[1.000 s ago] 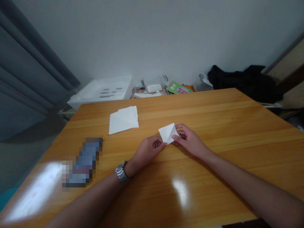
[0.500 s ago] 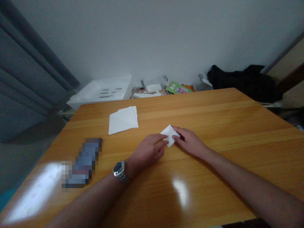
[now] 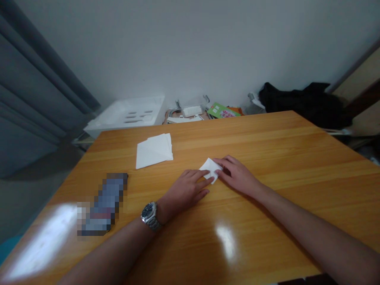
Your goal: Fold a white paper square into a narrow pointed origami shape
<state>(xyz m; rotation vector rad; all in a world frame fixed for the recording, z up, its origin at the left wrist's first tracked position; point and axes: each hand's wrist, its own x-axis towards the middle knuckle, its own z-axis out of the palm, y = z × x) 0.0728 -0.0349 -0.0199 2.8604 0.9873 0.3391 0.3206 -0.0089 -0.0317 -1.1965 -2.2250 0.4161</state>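
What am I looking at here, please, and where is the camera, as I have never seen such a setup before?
There is no robot here: these are a person's own bare hands. Every picture comes from one camera worn on the head, looking forward and down, so you see roughly what the wearer sees.

On the wooden table lie white sheets and, nearer on the left, a pixelated object.

Between the hands is a small folded paper. The left hand, with a watch on its wrist, lays its fingers over it; the right hand has thumb and forefinger at its right side.
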